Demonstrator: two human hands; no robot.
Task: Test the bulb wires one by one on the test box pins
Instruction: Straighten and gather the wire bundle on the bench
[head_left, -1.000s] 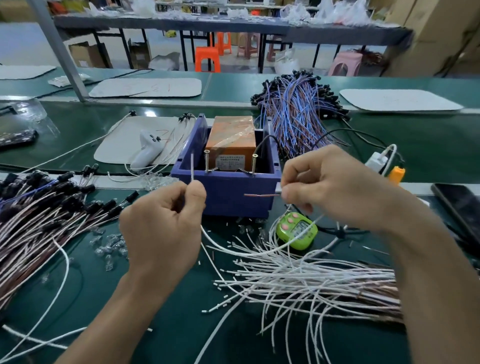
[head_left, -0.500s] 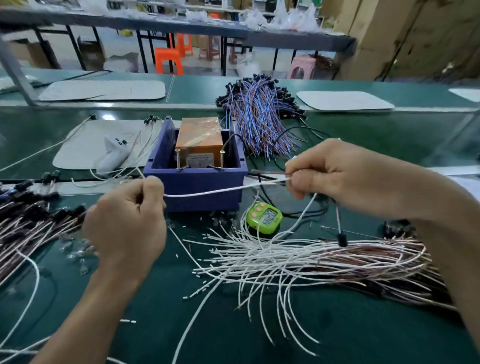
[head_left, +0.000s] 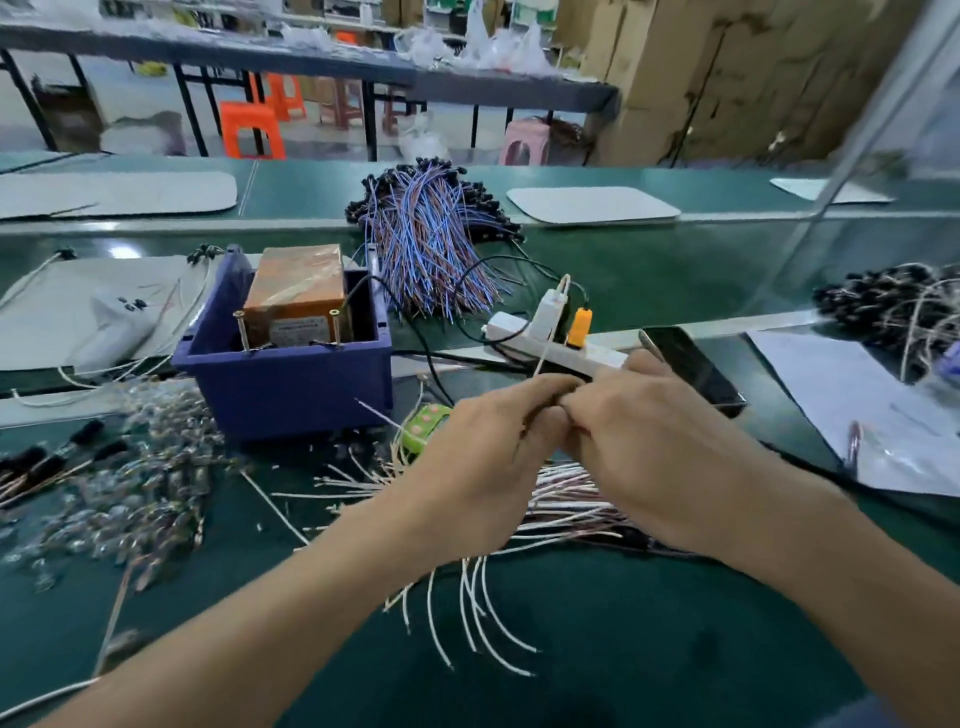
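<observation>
We hold one wire, well apart from the box.

Our left hand (head_left: 483, 457) and right hand (head_left: 654, 447) meet knuckle to knuckle above the pile (head_left: 566, 512), both curled and pinching a thin white wire (head_left: 540, 358) that rises between them. The right hand's grip is mostly hidden. The box (head_left: 291, 387) sits off to our left, its two pins (head_left: 335, 328) upright at the front wall. As we judge it, the wire's ends may slip in so tight a pinch and miss the pins, loose strands below may snag and lift along, and a wire dropped here could get lost in the pile.
</observation>
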